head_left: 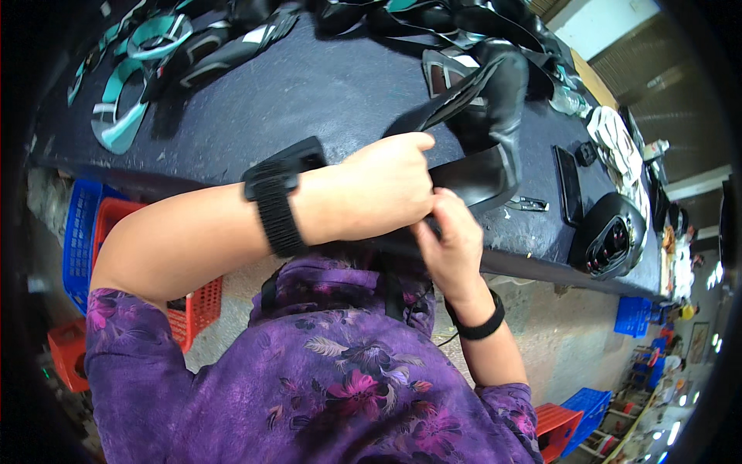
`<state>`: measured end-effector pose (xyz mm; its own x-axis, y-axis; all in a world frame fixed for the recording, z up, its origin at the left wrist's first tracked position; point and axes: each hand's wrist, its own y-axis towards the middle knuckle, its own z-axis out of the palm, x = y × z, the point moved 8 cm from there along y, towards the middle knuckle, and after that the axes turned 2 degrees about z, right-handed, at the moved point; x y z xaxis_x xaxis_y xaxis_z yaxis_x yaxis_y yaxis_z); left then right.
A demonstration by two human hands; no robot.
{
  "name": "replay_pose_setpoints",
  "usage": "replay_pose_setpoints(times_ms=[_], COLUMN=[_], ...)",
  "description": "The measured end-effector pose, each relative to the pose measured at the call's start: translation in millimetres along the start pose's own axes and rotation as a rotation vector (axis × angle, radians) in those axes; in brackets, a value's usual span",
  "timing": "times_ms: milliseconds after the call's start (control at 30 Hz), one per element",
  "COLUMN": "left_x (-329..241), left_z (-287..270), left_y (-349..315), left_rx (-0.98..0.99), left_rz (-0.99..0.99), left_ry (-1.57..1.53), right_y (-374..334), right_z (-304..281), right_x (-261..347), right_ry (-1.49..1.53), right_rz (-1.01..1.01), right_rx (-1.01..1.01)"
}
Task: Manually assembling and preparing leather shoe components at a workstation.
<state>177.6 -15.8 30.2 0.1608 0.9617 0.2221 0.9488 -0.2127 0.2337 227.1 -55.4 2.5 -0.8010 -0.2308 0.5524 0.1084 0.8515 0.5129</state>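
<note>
A glossy black shoe upper (506, 100), leather-like and bent into a loop, lies on the dark table (317, 89) and reaches to its near edge. My left hand (386, 182) is closed over the near end of it, back of the hand up, the fingertips mostly hidden. Just right of it and touching it, my right hand (452, 240) pinches at the same near end with thumb and fingers. What exactly sits between those fingertips is covered. Small metal thread snips (529, 204) rest on the table to the right of the upper.
Teal-lined uppers (124, 104) lie at the far left, more black ones (402, 27) along the back. To the right are a phone (568, 185), a white cord bundle (616, 143), a plastic bottle (568, 100) and a round black object (610, 236). Red (205, 309) and blue crates (79, 240) stand below left.
</note>
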Motion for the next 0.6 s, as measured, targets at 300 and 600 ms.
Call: replay_pose_setpoints(times_ms=[300, 600], left_x=[6.7, 14.0], left_z=[-4.1, 15.9], left_y=[-47.1, -63.0], left_rx=[0.392, 0.401], left_rz=[0.101, -0.038], left_ry=[0.278, 0.150], right_y=[-19.5, -17.7], right_z=[-5.3, 19.3], right_x=[2.1, -32.1], right_ry=[-0.254, -0.449], right_rz=[-0.067, -0.017], right_rx=[0.263, 0.369])
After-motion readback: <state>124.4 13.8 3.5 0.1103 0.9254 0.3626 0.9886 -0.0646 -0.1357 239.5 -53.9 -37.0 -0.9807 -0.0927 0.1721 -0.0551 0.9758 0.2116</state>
